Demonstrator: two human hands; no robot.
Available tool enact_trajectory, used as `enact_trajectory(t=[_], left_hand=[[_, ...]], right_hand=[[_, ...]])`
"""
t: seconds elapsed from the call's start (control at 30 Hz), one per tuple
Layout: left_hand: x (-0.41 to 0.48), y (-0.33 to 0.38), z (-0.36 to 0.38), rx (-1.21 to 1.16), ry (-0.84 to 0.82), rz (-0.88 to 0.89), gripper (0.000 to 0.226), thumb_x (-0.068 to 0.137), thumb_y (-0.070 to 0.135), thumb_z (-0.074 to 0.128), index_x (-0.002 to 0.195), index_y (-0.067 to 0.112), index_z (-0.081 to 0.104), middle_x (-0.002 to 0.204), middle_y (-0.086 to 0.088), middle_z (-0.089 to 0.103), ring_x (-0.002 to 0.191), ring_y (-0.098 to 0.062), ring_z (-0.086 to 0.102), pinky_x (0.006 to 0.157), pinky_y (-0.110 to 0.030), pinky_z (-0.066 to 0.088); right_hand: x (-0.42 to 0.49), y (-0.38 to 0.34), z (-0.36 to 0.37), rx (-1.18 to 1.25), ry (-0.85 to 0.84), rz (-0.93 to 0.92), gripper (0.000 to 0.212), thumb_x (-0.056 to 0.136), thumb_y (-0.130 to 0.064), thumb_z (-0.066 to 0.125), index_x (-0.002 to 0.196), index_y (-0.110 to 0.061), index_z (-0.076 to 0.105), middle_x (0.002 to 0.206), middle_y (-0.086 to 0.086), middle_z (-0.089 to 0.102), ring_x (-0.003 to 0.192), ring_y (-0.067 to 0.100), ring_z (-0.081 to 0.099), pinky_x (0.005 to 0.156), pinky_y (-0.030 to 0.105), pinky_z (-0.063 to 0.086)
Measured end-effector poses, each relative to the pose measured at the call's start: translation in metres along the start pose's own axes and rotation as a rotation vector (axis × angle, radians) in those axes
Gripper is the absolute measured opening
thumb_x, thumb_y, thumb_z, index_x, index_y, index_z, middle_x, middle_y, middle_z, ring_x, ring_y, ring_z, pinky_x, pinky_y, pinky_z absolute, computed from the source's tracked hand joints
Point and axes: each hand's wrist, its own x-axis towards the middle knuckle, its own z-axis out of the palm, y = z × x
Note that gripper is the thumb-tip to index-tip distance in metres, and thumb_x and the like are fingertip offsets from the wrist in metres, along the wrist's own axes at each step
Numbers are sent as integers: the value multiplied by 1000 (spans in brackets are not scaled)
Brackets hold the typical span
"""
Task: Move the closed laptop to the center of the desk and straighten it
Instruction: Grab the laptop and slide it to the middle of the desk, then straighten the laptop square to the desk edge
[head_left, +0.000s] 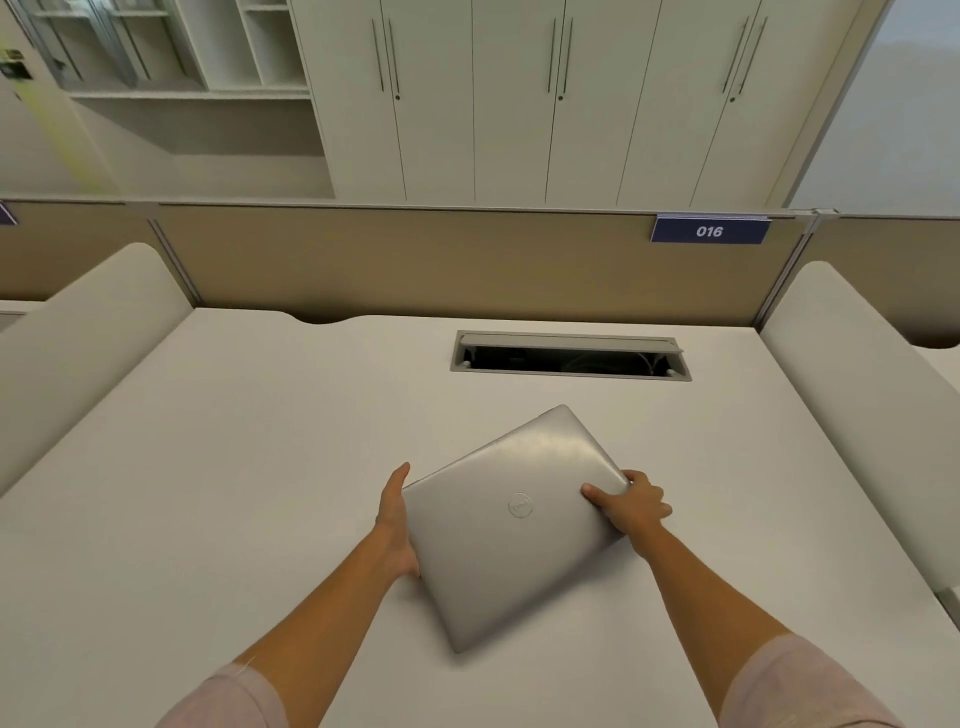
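Note:
A closed silver laptop (511, 525) with a round logo on its lid lies on the pale desk (208, 493), near the middle and a little toward the front. It is turned at an angle, one corner pointing at the back of the desk. My left hand (397, 519) presses flat against its left edge. On the right corner, my right hand (631, 506) grips with the thumb on the lid and the fingers curled around the side.
An open cable hatch (570, 358) is cut into the desk behind the laptop. A tan partition (415, 260) with a blue "016" tag (709, 230) closes the back. Padded side dividers (857, 389) stand left and right. White cabinets stand behind the partition.

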Motion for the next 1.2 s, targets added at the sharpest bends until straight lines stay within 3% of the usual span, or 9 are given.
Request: enact_trajectory(t=[0.13, 0.23, 0.47, 0.63, 0.73, 0.83, 0.9, 0.97, 1.2], left_hand=[[11, 22, -18, 53, 28, -26, 68, 69, 78, 52, 86, 12, 61, 65, -17, 74, 80, -31, 60, 68, -45, 43], [23, 33, -28, 75, 76, -47, 68, 64, 78, 57, 84, 14, 50, 89, -15, 63, 82, -31, 55, 85, -55, 35], [48, 49, -39, 99, 99, -79, 84, 60, 76, 61, 116, 19, 37, 100, -11, 50, 90, -35, 51, 99, -67, 30], [49, 57, -36, 153, 96, -83, 85, 60, 75, 64, 119, 21, 36, 122, -11, 44, 107, -40, 46, 97, -71, 31], [51, 63, -36, 197, 81, -82, 84, 61, 74, 64, 119, 19, 38, 119, -10, 47, 110, -39, 47, 94, -67, 35], [50, 61, -36, 255, 55, -77, 84, 64, 72, 65, 124, 15, 49, 112, -13, 57, 98, -34, 56, 79, -52, 46], [51, 56, -38, 366, 95, -1, 85, 72, 69, 65, 137, 19, 44, 132, -10, 49, 113, -32, 53, 80, -45, 48], [54, 49, -41, 537, 172, 101, 87, 80, 64, 62, 147, 17, 31, 146, -11, 34, 128, -33, 44, 97, -45, 44], [51, 27, -40, 1173, 361, 308, 90, 88, 58, 55, 149, 4, 17, 149, -15, 26, 136, -34, 26, 107, -45, 32]], right_hand=[[-1, -16, 26, -9, 12, 17, 85, 68, -49, 81, 137, -17, 44, 131, 19, 43, 125, 39, 34, 97, 43, 38], [-1, -20, 41, -11, 16, 37, 82, 69, -48, 81, 137, -18, 45, 132, 18, 44, 126, 39, 33, 98, 44, 37], [2, -25, 58, -72, 44, 26, 81, 71, -52, 77, 137, -18, 46, 128, 20, 45, 122, 39, 33, 97, 47, 39], [6, -24, 58, -188, 62, 3, 79, 71, -61, 73, 132, -17, 49, 121, 20, 50, 118, 39, 39, 95, 44, 40], [9, -22, 56, -254, 52, -42, 81, 72, -65, 68, 134, -17, 49, 121, 20, 51, 118, 39, 41, 99, 43, 36], [12, -20, 54, -273, 29, -70, 83, 73, -66, 66, 136, -16, 44, 124, 19, 48, 122, 39, 39, 99, 46, 38], [13, -21, 52, -301, 5, -94, 82, 75, -65, 64, 135, -14, 42, 126, 19, 46, 124, 39, 38, 99, 47, 38], [14, -21, 50, -345, -28, -124, 80, 78, -63, 62, 134, -10, 41, 128, 19, 44, 124, 38, 39, 99, 48, 38], [15, -21, 44, -496, -93, -310, 72, 88, -51, 56, 141, -10, 32, 143, 17, 33, 130, 36, 34, 100, 47, 39]])
